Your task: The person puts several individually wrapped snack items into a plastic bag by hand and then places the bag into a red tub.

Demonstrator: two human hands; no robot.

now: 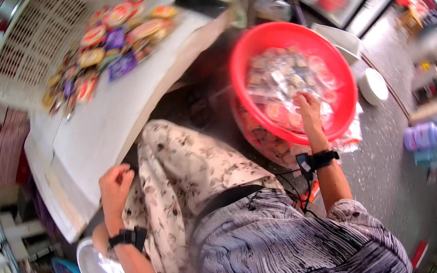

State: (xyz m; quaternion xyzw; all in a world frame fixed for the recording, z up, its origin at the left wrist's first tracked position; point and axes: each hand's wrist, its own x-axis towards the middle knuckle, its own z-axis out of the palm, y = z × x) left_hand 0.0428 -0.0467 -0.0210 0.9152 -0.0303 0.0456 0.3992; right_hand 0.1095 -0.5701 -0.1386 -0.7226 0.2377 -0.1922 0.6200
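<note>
My right hand reaches over the near side of a large red plastic basin, its fingers bent above many small clear-wrapped packets. Whether it grips a packet cannot be told. My left hand is at the edge of a white-covered table, fingers curled; nothing is seen in it. A cream slatted plastic basket lies tilted on its side on the table. From its mouth spill wrapped snacks in red, yellow and purple, among them a purple packet.
Under the red basin is a clear bag or tub with more packets. A white bucket stands beyond it on the grey floor. A dark flat object lies at the table's far end. A white basin is below my left forearm.
</note>
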